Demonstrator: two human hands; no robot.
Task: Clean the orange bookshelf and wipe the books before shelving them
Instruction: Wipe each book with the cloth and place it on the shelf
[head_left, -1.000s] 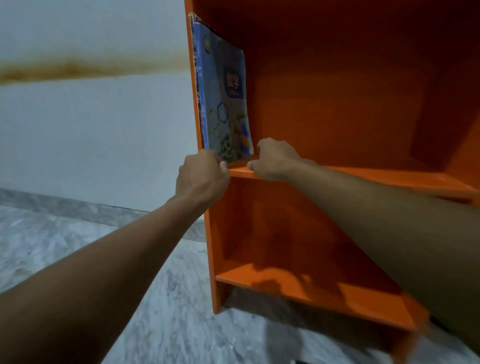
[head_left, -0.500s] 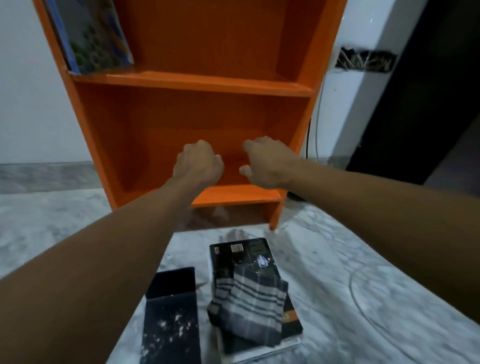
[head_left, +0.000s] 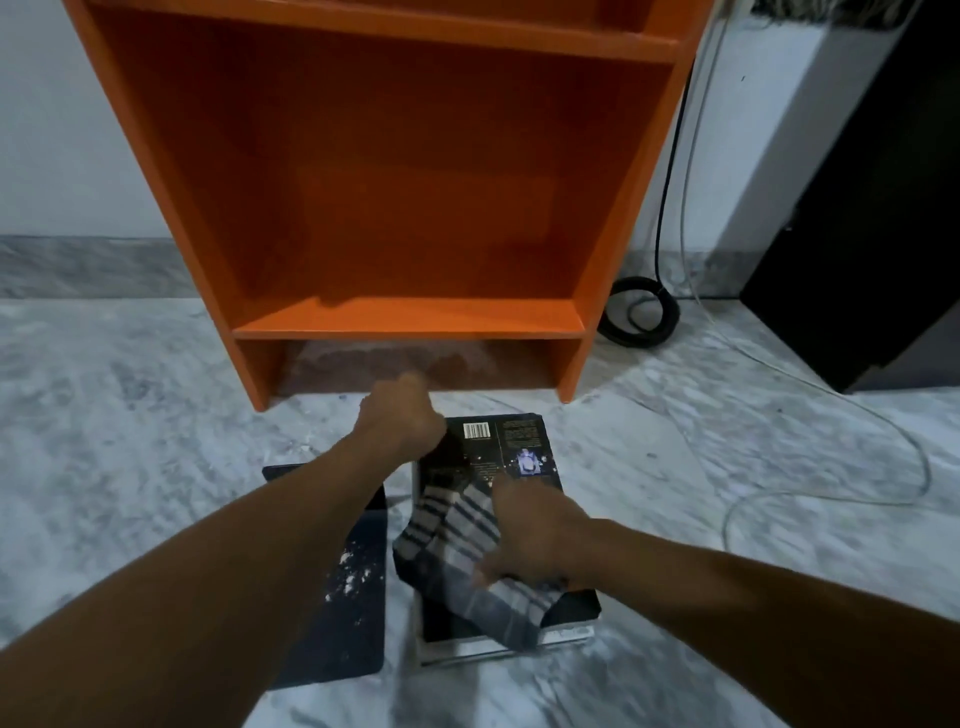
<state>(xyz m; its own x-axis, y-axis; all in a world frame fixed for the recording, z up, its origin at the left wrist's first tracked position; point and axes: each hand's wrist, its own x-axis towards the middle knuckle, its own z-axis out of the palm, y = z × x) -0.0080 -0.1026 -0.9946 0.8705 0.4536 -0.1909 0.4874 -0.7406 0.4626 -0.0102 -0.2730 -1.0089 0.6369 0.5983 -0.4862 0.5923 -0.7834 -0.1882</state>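
Head view, shelf: the orange bookshelf (head_left: 395, 156) stands on the marble floor (head_left: 130, 415) against the wall, and its lower compartment shows bare boards.
Books: two covers counted, both flat on the floor in front of the shelf. One is a black book (head_left: 498, 447) with a barcode. Just left of it lies a dark blue book (head_left: 353, 597) speckled with white dust. Pale page edges show under the black one.
Cloth: one striped cloth (head_left: 457, 545) lies on the black book.
Left hand (head_left: 402, 421): clenched, holding nothing, above the black book's far left corner.
Right hand (head_left: 535, 540): rests on the cloth; blur hides whether it grasps.
Around: one coiled black cable (head_left: 641, 312) and one white cable (head_left: 831, 467) lie right of the shelf, near a dark cabinet (head_left: 857, 208).
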